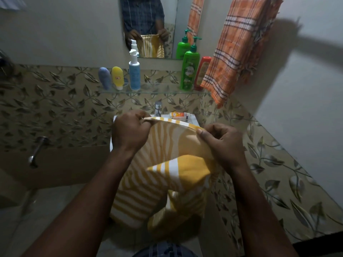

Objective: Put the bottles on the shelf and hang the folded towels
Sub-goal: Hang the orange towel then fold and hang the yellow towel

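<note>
Left hand (130, 131) and right hand (221, 140) pinching yellow striped towel (167, 164) edge, seemingly over sink (194, 119)

The one word that can be read is the brand "Vatika", in white letters on the front label of the green pump bottle (190, 71), which stands toward the right end of the glass shelf (157, 91) on the far wall. The red bottle (202, 71) just right of it, the pale blue pump bottle (134, 74) near the shelf's middle and the yellow tube (117, 76) to the left, which has a small red-and-white sticker, all carry print too small or blurred to make out. The small orange box (179, 114) on the basin (194, 120) rim also bears lettering that cannot be read.
</note>
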{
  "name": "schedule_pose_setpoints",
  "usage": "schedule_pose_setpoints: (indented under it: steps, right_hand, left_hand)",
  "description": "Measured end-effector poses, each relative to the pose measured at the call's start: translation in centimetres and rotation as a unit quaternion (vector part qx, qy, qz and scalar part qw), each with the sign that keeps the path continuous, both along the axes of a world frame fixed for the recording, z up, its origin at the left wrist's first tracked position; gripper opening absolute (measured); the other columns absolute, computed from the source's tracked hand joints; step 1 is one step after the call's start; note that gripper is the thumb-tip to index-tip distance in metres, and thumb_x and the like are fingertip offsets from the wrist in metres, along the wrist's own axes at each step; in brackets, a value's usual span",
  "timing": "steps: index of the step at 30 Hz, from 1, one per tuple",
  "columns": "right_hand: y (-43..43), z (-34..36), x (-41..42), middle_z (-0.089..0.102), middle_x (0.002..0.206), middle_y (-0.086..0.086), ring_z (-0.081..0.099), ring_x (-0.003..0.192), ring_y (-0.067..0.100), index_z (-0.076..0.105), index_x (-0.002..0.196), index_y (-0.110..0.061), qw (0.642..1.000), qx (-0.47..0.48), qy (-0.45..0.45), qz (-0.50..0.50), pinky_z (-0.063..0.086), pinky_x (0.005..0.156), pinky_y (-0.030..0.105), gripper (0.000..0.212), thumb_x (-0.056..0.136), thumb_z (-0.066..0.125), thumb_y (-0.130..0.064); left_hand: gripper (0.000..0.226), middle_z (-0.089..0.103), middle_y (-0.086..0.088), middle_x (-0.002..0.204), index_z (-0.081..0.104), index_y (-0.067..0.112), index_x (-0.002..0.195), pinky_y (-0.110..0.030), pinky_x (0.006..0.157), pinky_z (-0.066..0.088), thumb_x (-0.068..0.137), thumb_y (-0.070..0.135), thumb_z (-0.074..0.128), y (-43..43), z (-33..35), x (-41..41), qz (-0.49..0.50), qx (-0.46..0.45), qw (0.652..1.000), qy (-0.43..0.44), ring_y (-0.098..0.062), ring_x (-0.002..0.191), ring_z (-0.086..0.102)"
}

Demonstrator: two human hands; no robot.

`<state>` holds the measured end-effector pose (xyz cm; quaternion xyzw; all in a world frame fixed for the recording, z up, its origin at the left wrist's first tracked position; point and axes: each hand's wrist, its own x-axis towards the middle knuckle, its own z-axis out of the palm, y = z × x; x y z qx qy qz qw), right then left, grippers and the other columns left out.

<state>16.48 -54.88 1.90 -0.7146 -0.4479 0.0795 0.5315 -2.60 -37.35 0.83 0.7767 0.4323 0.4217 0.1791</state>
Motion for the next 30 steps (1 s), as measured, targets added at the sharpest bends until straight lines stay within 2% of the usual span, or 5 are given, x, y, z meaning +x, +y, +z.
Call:
schedule_pose_setpoints:
  steps: [8,12,19,23,30]
  right_hand:
    - [0.4,2.6,-9.4,0.073,0.082,-0.008,0.07,0.072,0.003,0.075,0.095,-0.012,0.968,0.003,-0.044,0.245,0.056,0.064,0.024,0.004,0.094,0.078,-0.013]
    - [-0.2,4.8,-9.2,0.08,0.099,0.002,0.077,0.088,0.009,0.076,0.113,-0.005,0.956,0.127,-0.117,0.237,0.06,0.076,0.025,0.025,0.091,0.07,0.006]
    - [3.0,6.5,-1.2,0.065,0.141,0.003,0.062,0.132,0.019,0.053,0.148,-0.012,0.953,0.004,0.075,0.293,0.054,0.106,0.042,0.055,0.096,0.062,-0.026]
    - [4.3,3.9,-1.9,0.076,0.109,0.003,0.073,0.101,0.016,0.078,0.112,-0.018,0.852,-0.053,0.318,0.412,0.059,0.086,0.032,0.039,0.087,0.074,-0.048]
    - [4.2,2.8,-1.0,0.059,0.079,0.009,0.056,0.064,0.016,0.07,0.086,-0.01,0.869,0.009,0.341,0.359,0.049,0.058,0.027,0.028,0.083,0.085,-0.033]
  left_hand:
    - [0.03,0.07,-0.001,0.066,0.08,0.019,0.081,-0.038,0.058,0.055,0.098,0.037,0.061,-2.0,3.9,1.6,-0.056,-0.051,0.992,-0.097,-0.022,0.066,0.069]
    - [0.038,0.075,0.003,0.069,0.077,0.019,0.075,-0.027,0.06,0.061,0.103,0.007,0.055,-4.0,6.2,0.8,-0.298,-0.372,0.806,-0.352,-0.009,0.063,0.072]
    - [0.02,0.075,-0.006,0.101,0.081,0.019,0.099,-0.037,0.086,0.06,0.082,0.03,0.084,-2.8,5.2,-0.5,-0.573,-0.402,0.676,-0.232,-0.023,0.094,0.072]
    - [0.023,0.069,-0.015,0.107,0.077,0.012,0.1,-0.043,0.084,0.056,0.085,0.029,0.083,-2.6,5.9,-0.8,-0.593,-0.401,0.669,-0.199,-0.032,0.097,0.067]
    - [0.037,0.073,-0.009,0.091,0.08,0.008,0.087,-0.033,0.076,0.057,0.08,0.004,0.044,-2.0,5.5,-2.0,-0.52,-0.456,0.668,-0.274,-0.023,0.085,0.068]
